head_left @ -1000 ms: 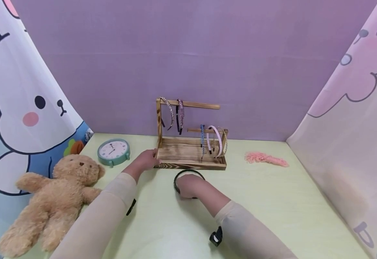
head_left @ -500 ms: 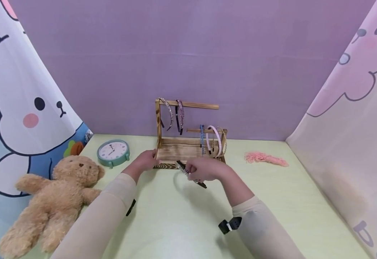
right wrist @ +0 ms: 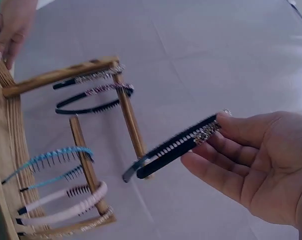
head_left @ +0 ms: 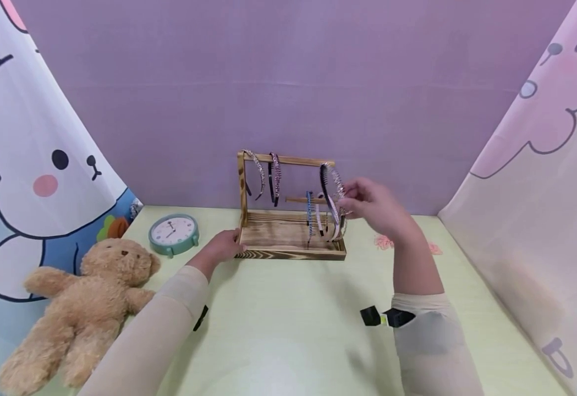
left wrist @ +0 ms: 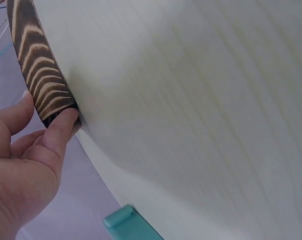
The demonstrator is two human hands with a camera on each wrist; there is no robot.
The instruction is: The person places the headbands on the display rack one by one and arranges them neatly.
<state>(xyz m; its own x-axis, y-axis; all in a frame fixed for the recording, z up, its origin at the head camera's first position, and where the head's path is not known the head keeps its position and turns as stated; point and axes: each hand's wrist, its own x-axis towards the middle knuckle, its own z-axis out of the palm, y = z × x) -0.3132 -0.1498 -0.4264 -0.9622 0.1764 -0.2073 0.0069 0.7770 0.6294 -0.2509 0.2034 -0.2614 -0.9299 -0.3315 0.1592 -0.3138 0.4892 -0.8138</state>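
A wooden headband rack (head_left: 288, 254) has a tray base and two bars. My left hand (head_left: 222, 246) grips the tray's left front corner, its thumb and fingers on either side in the left wrist view. Between thumb and fingers, my right hand (head_left: 374, 208) pinches a black toothed headband (right wrist: 166, 159) with sparkly beads. Its ends reach the free right end of the upper bar. A silvery headband (head_left: 259, 168) and a purple beaded headband (head_left: 276, 173) hang on that bar. The lower bar carries a blue headband (right wrist: 66, 152), a pink headband (right wrist: 86, 207) and a pale beaded one.
A teal alarm clock (head_left: 173, 230) lies left of the rack, and a teddy bear (head_left: 87, 308) is at the table's left side. Behind my right forearm is a pink bundle of strands (head_left: 383, 242). A purple cloth (head_left: 288, 99) hangs behind the table.
My right hand has lifted the black beaded headband off the table in front of the rack and raised it up and right to the upper bar. My left hand stays at the tray corner.
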